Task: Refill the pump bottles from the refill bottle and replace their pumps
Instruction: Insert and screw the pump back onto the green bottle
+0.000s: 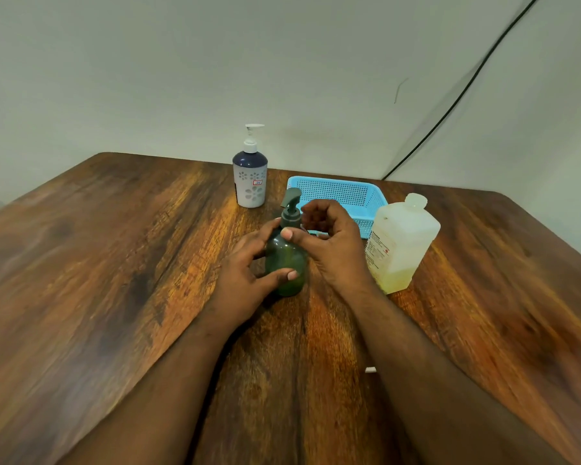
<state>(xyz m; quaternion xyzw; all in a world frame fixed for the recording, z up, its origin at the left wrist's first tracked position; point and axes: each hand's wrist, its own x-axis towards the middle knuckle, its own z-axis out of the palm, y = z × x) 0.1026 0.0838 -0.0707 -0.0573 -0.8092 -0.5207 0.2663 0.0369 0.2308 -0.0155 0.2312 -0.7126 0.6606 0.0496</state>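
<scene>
A dark green pump bottle (pixel 286 260) stands upright at the table's middle, its grey-green pump (pixel 291 209) seated on top. My left hand (pixel 245 273) grips the bottle's body from the left, thumb across its front. My right hand (pixel 329 239) is curled at the pump's collar, thumb tip against it. To the right stands the translucent refill bottle (pixel 401 245), capped, with a little yellow liquid at its bottom. A white and navy pump bottle (pixel 251 177) with a white pump stands at the back.
A light blue plastic basket (pixel 344 193) sits behind my right hand near the wall. A small white scrap (pixel 370 370) lies on the wooden table (pixel 114 263) beside my right forearm. A black cable (pixel 457 99) runs down the wall.
</scene>
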